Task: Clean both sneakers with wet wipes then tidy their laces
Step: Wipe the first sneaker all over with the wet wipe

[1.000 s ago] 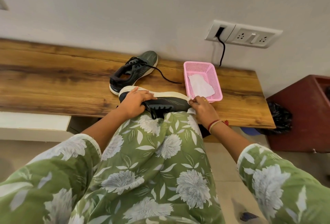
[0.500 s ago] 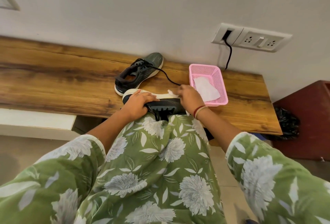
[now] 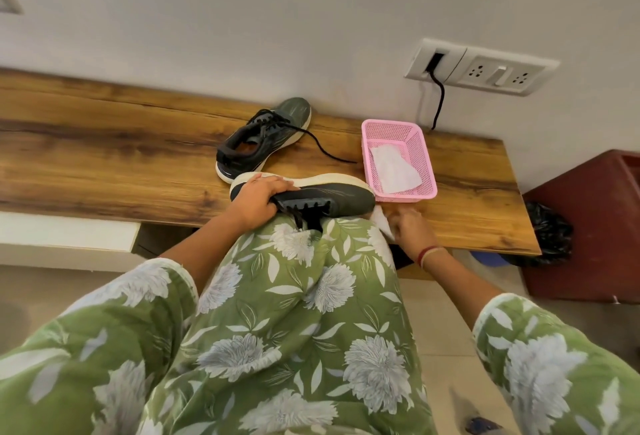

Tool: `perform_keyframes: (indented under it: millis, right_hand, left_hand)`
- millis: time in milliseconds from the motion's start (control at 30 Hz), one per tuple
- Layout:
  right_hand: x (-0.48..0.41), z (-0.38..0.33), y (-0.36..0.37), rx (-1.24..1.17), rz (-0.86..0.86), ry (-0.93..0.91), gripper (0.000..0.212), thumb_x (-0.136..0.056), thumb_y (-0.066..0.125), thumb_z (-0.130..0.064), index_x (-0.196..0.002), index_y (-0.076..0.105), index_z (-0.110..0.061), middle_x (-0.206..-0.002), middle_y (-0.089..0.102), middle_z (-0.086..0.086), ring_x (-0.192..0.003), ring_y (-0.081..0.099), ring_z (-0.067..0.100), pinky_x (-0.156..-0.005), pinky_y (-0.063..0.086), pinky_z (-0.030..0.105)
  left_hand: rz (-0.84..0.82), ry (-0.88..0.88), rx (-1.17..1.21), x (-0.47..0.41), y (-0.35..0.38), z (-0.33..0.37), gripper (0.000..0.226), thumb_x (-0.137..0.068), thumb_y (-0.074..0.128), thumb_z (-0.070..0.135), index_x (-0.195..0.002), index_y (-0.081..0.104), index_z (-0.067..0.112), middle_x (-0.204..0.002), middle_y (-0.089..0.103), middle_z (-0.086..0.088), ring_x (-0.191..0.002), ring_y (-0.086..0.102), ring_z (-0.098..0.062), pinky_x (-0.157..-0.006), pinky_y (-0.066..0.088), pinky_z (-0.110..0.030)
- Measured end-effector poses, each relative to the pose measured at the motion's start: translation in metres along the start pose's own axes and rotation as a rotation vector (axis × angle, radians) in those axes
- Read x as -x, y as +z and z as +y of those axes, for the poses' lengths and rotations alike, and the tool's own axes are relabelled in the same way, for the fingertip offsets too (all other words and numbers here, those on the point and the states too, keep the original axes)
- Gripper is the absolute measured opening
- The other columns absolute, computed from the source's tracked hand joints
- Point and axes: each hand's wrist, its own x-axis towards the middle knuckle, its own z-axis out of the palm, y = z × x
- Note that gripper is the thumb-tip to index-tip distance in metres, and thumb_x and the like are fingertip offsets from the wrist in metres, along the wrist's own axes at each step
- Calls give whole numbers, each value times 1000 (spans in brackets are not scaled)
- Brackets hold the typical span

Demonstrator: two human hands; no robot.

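A person's left hand [image 3: 258, 197] curls over the heel end of the near sneaker [image 3: 329, 197], gripping it. The shoe lies on its side at the near edge of a wooden bench [image 3: 104, 157], pale sole turned toward the wall and toe pointing right. Just right of that toe, the right hand [image 3: 412, 230], blurred, pinches a white wet wipe [image 3: 381, 223] at its fingertips; the wipe sits close beside the toe, and contact cannot be made out.

Two sneakers are in view. The far sneaker [image 3: 277, 138] stands upright just beyond the left hand, its heel close to the held shoe's sole, and one loose lace [image 3: 325, 150] trails right toward a single pink basket [image 3: 401, 196]. Two wipes show: the one in the right hand and a second wipe [image 3: 394, 171] lying in the basket, which stands just beyond the right hand and beside the held shoe's toe.

On the wall above the basket is a socket panel [image 3: 481, 67] with a black cable [image 3: 439, 102] hanging from it. At far right stand a maroon box [image 3: 588, 220] and a black bag [image 3: 550, 233].
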Motion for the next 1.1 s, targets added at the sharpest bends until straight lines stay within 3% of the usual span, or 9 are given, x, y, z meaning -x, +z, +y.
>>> perform_keyframes:
  millis: [133,200,300,400,533,667,900,1033,1100]
  right_hand:
    - [7,-5,-9,-370,237,265,27,-85,51,6,-104,69,-2,-112,63,15,-105,57,30,-92,41,30]
    - [-5,-28,-23,-456,319,232,28,-87,51,5,-105,69,-5,-112,63,13,-104,56,24,-90,40,25]
    - [-28,-71,-41,-487,332,26,27,-86,52,3,-104,69,-8,-107,62,9,-97,51,13,-88,38,22]
    - [-42,-109,-38,-394,250,-168,29,-88,51,0,-107,68,-11,-107,63,6,-100,52,17,-91,40,27]
    - [-49,-132,-18,-20,57,-388,35,-88,47,-4,-114,67,-19,-112,64,3,-106,51,26,-92,41,39]
    - [-46,-117,-22,200,54,-451,39,-89,45,0,-122,61,-13,-115,58,8,-108,47,30,-88,43,40]
    - [-26,-48,-31,199,120,-274,44,-84,59,4,-126,58,-8,-114,54,15,-103,50,32,-84,46,40]
    - [-31,-35,-35,-235,234,200,29,-88,55,1,-114,66,-6,-118,59,12,-111,53,29,-99,41,35]
    - [-38,-40,-41,-407,331,278,27,-90,52,3,-110,68,-6,-119,62,12,-112,54,28,-101,39,30]
  left_hand:
    - [16,-1,4,0,-1,0,60,-79,52,-7,-133,55,19,-140,51,-4,-135,38,-20,-116,7,-37]
    - [7,2,0,0,0,1,60,-78,52,-7,-132,55,19,-140,51,-4,-134,39,-21,-116,8,-37]
    - [3,-4,-18,1,0,0,59,-80,52,-5,-133,54,19,-141,50,-3,-135,38,-20,-116,7,-37]
    - [4,6,-26,3,4,0,58,-81,53,-4,-134,53,19,-141,50,-3,-136,37,-20,-116,6,-39]
    - [10,24,-39,3,8,-5,59,-79,53,-4,-134,54,19,-138,53,-3,-135,39,-21,-116,8,-42]
    - [36,32,-20,1,10,-8,56,-80,55,-3,-130,58,21,-137,54,-1,-133,41,-20,-115,11,-42]
    - [40,36,-15,-2,10,-9,60,-77,55,-4,-130,58,23,-138,53,0,-133,40,-18,-115,11,-42]
    - [45,33,-12,-1,13,-13,59,-78,55,-4,-130,58,24,-139,52,1,-134,39,-18,-115,11,-41]
    - [45,33,-16,-1,14,-13,60,-78,55,-4,-130,57,25,-139,52,1,-134,39,-18,-116,12,-42]
